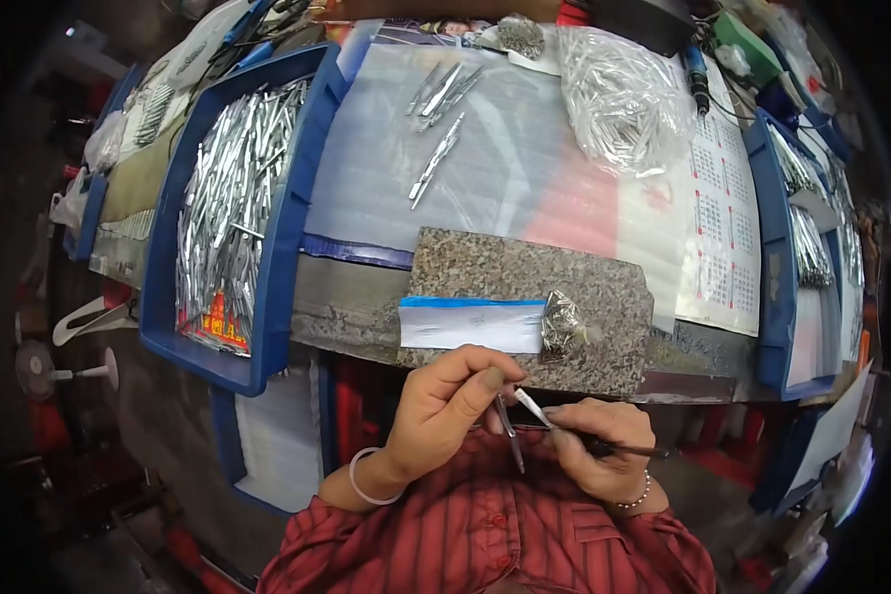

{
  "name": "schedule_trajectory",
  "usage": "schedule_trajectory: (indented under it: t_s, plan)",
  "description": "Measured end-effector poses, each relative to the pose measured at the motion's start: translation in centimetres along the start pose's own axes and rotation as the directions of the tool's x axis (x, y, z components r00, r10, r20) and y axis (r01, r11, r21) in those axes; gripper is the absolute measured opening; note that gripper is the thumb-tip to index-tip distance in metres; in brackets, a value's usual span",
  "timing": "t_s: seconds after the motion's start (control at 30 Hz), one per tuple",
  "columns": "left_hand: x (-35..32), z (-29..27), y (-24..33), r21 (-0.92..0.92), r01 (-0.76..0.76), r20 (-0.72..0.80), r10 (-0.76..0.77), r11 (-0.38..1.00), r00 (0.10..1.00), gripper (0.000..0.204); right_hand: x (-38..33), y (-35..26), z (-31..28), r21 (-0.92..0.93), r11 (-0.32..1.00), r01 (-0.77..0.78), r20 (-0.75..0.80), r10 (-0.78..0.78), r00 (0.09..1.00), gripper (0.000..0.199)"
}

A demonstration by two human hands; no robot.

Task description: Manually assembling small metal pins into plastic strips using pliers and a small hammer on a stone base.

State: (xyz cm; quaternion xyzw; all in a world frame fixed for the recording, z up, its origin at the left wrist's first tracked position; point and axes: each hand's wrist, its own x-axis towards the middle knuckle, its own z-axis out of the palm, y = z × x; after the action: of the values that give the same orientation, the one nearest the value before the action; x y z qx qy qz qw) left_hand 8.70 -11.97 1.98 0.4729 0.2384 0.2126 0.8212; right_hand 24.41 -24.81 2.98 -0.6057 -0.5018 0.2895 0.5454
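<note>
Close above the striped red shirt (485, 535), a thin metal strip (510, 428) is pinched by the left hand (445, 406), while a dark slim tool (619, 448) is gripped by the right hand (604, 450), below the granite slab (564, 277) on the desk (346, 307).

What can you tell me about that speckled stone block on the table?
The stone slab is a flat, roughly rectangular piece that looks like grey-brown speckled granite. It lies flat at the near edge of the workbench, partly over a clear plastic sheet. On it rest a white paper strip with a blue edge and a small clear bag of tiny metal bits. Neither hand touches it; both work just in front of it.
</note>
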Motion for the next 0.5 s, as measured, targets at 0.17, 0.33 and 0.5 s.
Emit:
schedule_trajectory:
  t_s: [0.17, 0.33, 0.5]
  plan:
    - [0.2, -0.7, -0.5, -0.072, -0.017, 0.028, 0.019, 0.997, 0.999, 0.02, 0.3, -0.3, 1.3, -0.107, 0.987, 0.118, -0.008, -0.12, 0.993, 0.025]
    - [0.5, -0.8, -0.8, -0.098, -0.027, -0.002, 0.027, 0.995, 1.0, 0.02, 1.0, -0.5, 1.7, -0.191, 0.968, 0.16, 0.017, -0.16, 0.987, 0.028]
    - [0.6, -0.6, -0.7, -0.093, -0.049, -0.053, 0.044, 0.994, 0.998, 0.019, 0.7, 0.2, 2.3, -0.289, 0.928, 0.236, 0.057, -0.23, 0.972, 0.034]
